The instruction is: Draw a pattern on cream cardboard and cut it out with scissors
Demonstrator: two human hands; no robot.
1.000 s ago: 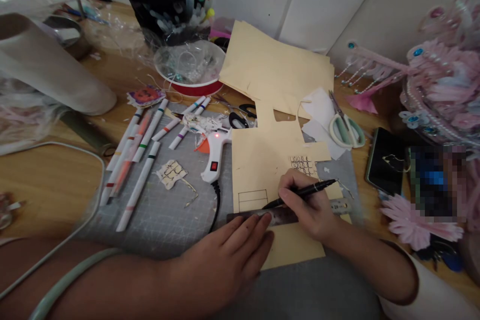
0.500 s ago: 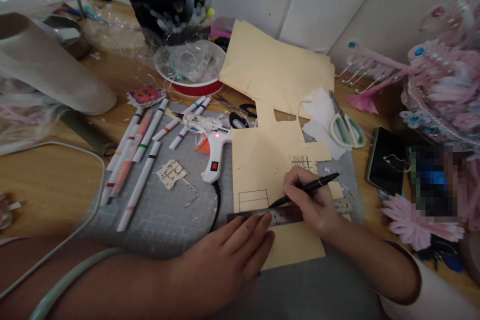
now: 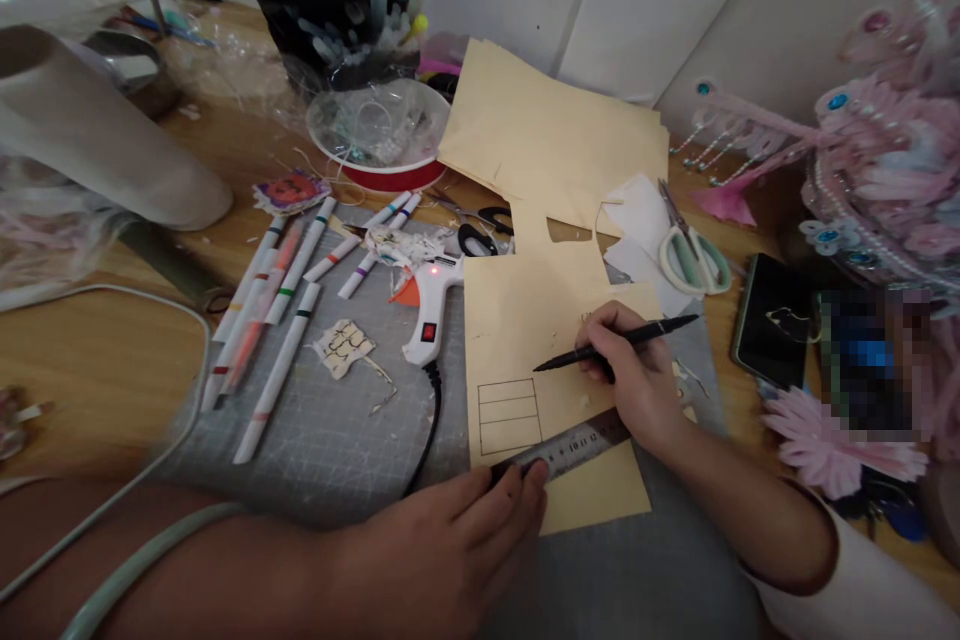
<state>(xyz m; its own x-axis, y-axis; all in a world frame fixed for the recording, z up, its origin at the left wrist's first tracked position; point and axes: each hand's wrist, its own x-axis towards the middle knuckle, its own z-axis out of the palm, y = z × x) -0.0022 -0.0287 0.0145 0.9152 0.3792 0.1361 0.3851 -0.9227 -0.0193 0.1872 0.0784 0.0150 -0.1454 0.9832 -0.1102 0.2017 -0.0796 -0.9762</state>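
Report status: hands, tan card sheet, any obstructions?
Left hand on silver metal ruler; right hand gripping slim black pen. Tan card sheet bears black-lined rectangle, three bands. Ruler slants across sheet; white plastic glue gun lies left of sheet.

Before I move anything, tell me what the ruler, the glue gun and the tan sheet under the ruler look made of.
Ruler: probably steel; grey with a dull sheen and dark numbers.
Glue gun: apparently hard plastic; its white handle looks smooth and moulded.
Tan sheet: card or stiff paper, I can't tell which; matte, thin, flat.
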